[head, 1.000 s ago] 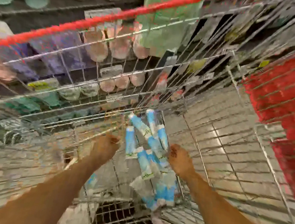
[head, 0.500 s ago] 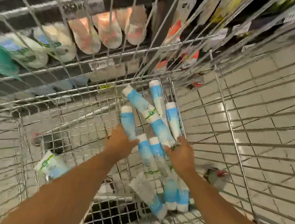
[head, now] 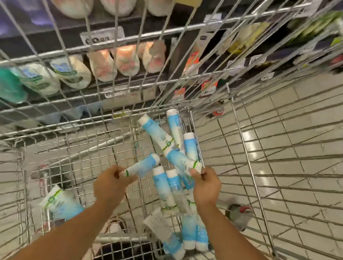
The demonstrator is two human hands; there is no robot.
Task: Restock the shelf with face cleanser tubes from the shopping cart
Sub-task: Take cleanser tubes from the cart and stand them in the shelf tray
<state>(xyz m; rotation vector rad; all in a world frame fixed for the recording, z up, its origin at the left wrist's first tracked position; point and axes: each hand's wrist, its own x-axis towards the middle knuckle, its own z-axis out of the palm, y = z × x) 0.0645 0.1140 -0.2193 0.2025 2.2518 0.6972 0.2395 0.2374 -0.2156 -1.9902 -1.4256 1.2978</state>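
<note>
Left hand [head: 112, 184] pinches tube [head: 142, 166] by crimped end; your right hand [head: 206, 190] grips second tube [head: 180, 161]. Both at pile [head: 163, 186] on cart [head: 97, 152] floor, one per hand, probably to halve trips to shelf [head: 137, 22] beyond cart.

Shop floor, supermarket aisle: the view runs through the wire walls of a shopping cart [head: 248, 162] parked against dark tiered shelves [head: 47, 37]. The shelves carry rows of identical goods grouped by kind, with pink-and-white pouches [head: 125, 59] beside green-and-white packs [head: 38, 80]. White price tags [head: 101, 36] sit along the shelf edges, their figures too blurred to read. Pale glossy floor tiles [head: 298, 130] catch the overhead light along the aisle. Many matching blue-and-white face cleanser tubes [head: 163, 183] lie in the cart's basket.
</note>
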